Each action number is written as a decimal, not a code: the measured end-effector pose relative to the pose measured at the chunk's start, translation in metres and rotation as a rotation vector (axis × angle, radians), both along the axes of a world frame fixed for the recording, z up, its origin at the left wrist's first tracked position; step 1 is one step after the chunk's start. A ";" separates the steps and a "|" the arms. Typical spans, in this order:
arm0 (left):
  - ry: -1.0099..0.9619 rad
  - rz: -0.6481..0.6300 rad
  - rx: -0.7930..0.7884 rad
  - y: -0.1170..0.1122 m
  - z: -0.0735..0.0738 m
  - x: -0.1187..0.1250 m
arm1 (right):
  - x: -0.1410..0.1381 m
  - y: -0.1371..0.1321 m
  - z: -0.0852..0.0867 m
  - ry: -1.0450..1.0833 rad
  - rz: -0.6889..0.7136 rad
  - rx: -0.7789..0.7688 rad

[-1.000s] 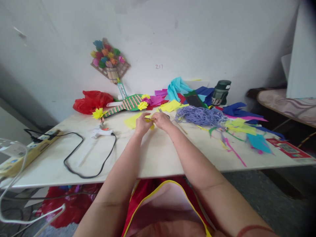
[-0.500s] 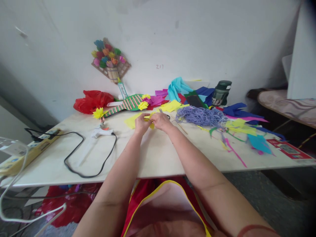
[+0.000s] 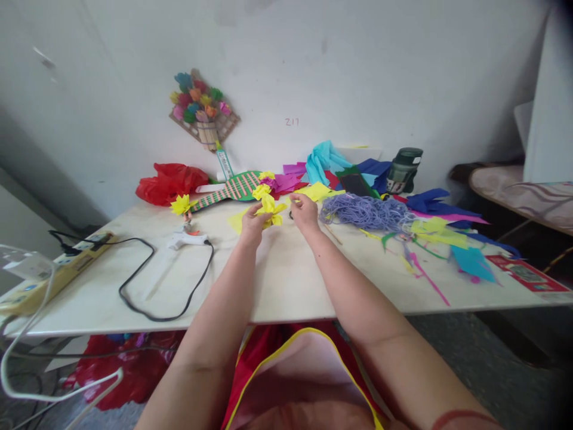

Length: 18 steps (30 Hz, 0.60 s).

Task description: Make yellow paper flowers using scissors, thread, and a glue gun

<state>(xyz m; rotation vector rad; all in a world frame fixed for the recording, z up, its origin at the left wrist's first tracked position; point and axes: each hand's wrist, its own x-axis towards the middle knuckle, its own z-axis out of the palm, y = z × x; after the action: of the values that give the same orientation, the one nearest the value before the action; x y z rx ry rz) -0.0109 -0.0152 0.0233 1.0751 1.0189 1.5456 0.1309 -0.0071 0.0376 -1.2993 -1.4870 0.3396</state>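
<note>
A yellow crepe-paper flower (image 3: 271,206) with spread, crinkled petals is pinched in my left hand (image 3: 253,226), just above the tabletop. Part of a flat yellow paper sheet (image 3: 235,222) shows behind that hand. To the right, apart from the flower, my right hand (image 3: 305,214) has its fingers closed on small scissors; only their dark handle (image 3: 290,214) shows clearly beside the fingers. Behind the flower lies a green lute-shaped craft piece (image 3: 244,186) with pink stripes, yellow flowers at both ends and a magenta one among them.
A white glue gun (image 3: 188,240) and its black cord lie left, near a power strip (image 3: 80,257). Purple string (image 3: 364,212), coloured paper scraps (image 3: 472,263) and a dark bottle (image 3: 404,170) are on the right. Red plastic (image 3: 172,184) sits at the back left.
My hands have parted: the right hand has come off the yellow paper and moved right to the scissors. The left keeps the flower, whose petals now show more openly.
</note>
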 end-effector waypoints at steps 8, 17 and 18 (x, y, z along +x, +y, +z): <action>-0.044 -0.041 -0.008 0.000 -0.001 0.001 | -0.004 0.005 -0.006 0.256 0.119 -0.280; -0.082 -0.057 -0.006 0.002 -0.004 0.001 | -0.010 0.000 0.000 0.481 0.166 -0.370; -0.093 -0.060 -0.002 0.002 -0.004 0.001 | -0.010 0.000 0.000 0.494 0.159 -0.368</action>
<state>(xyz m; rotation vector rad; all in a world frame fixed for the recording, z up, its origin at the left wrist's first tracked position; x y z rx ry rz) -0.0097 -0.0131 0.0189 1.0143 0.9172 1.5317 0.1208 -0.0068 0.0374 -1.2590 -1.1342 1.0013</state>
